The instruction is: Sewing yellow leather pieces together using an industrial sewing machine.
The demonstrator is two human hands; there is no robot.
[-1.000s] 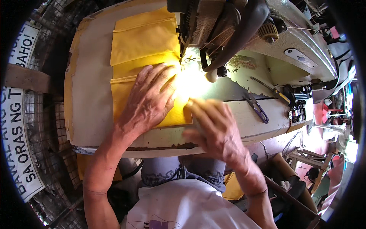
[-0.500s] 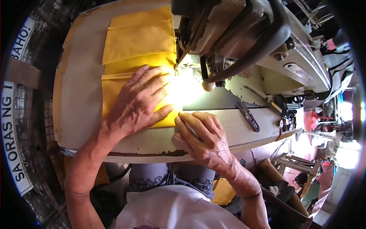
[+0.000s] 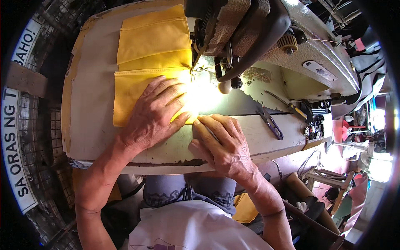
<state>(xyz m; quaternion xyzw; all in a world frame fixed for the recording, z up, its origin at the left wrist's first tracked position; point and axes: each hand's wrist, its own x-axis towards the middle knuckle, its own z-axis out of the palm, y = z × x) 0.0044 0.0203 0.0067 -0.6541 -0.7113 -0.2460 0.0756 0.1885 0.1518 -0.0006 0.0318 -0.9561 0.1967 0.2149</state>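
Observation:
A layered yellow fabric piece (image 3: 125, 98) with stitched seams lies on the sewing table, its right edge running along the sewing machine (image 3: 260, 46). Resting flat on the near part of it, my left hand (image 3: 156, 110) has its fingers spread toward the machine's needle area. My right hand (image 3: 225, 143) pinches the fabric's near right corner between thumb and fingertips. Bright glare around the needle area washes out the fabric's right edge, so the needle and foot cannot be made out.
Thread snips (image 3: 271, 123) and a yellow-handled screwdriver (image 3: 287, 104) lie to the right on the machine bed. Small bobbins (image 3: 315, 132) sit beyond them. The table's front edge (image 3: 166, 168) is close to my lap. More yellow pieces (image 3: 245, 207) lie low beside my leg.
The yellow fabric has slid away from me along the machine. My left hand now lies nearer than its cross seam. My right hand has moved slightly away with the corner.

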